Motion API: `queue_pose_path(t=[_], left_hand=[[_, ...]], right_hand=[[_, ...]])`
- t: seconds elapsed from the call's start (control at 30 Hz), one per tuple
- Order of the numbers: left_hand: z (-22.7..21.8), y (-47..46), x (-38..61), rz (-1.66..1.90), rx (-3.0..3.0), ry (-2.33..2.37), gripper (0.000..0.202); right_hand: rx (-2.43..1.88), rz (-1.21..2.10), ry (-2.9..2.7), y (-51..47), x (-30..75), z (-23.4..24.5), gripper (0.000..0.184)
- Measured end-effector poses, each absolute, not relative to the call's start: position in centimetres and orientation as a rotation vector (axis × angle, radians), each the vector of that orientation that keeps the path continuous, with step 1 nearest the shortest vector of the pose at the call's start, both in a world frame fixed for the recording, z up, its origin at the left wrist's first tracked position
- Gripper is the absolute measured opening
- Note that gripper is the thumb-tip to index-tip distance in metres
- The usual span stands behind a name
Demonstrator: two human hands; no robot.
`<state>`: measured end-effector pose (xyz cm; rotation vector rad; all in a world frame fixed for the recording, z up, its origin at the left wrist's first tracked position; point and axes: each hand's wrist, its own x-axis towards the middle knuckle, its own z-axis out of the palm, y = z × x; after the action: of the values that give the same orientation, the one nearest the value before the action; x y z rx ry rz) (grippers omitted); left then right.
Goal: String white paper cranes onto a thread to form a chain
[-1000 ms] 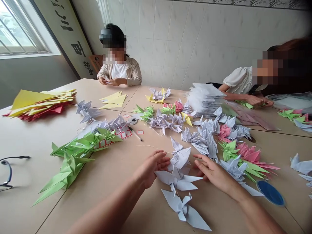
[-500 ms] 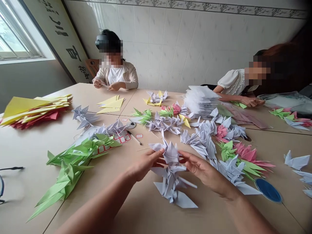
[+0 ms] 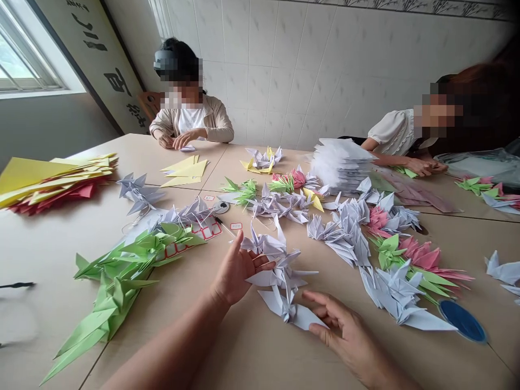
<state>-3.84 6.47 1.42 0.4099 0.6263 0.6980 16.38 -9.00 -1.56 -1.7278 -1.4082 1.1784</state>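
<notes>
A strung cluster of white paper cranes [image 3: 280,271] hangs and trails onto the tan table [image 3: 252,352] in front of me. My left hand [image 3: 235,268] holds the top of this cluster, with its thumb up and its fingers pressed against the upper cranes. The lowest crane [image 3: 290,313] lies on the table. My right hand [image 3: 345,330] rests open beside that crane, fingertips close to its wing, holding nothing.
Green paper cranes [image 3: 122,265] lie at the left, and white, pink and green ones [image 3: 390,254] at the right. A blue disc [image 3: 462,320] sits near the right edge. Yellow and red sheets [image 3: 49,181] are stacked far left. Two other people sit at the far side.
My left hand has lifted the white cranes and shifted them left. My right hand let go of them and dropped lower and nearer to me, onto the table.
</notes>
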Motion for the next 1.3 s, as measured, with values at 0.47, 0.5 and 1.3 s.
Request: queue_pose_path(t=[0.47,0.5,1.3], left_hand=[[1.6,6.1,-4.4,0.803,0.535,0.565,0.034],[1.6,6.0,-4.4,0.801,0.562,0.556,0.038],[2.3,4.2,-3.8,0.633,0.760,0.477,0.039]], right_hand=[[-1.745,1.172,-1.364,-7.7,20.7,2.6,0.022],[-1.760,1.142,-1.369,-7.6,21.0,2.5,0.024],[-1.303,1.456,-1.601,0.9,14.6,5.6,0.031]])
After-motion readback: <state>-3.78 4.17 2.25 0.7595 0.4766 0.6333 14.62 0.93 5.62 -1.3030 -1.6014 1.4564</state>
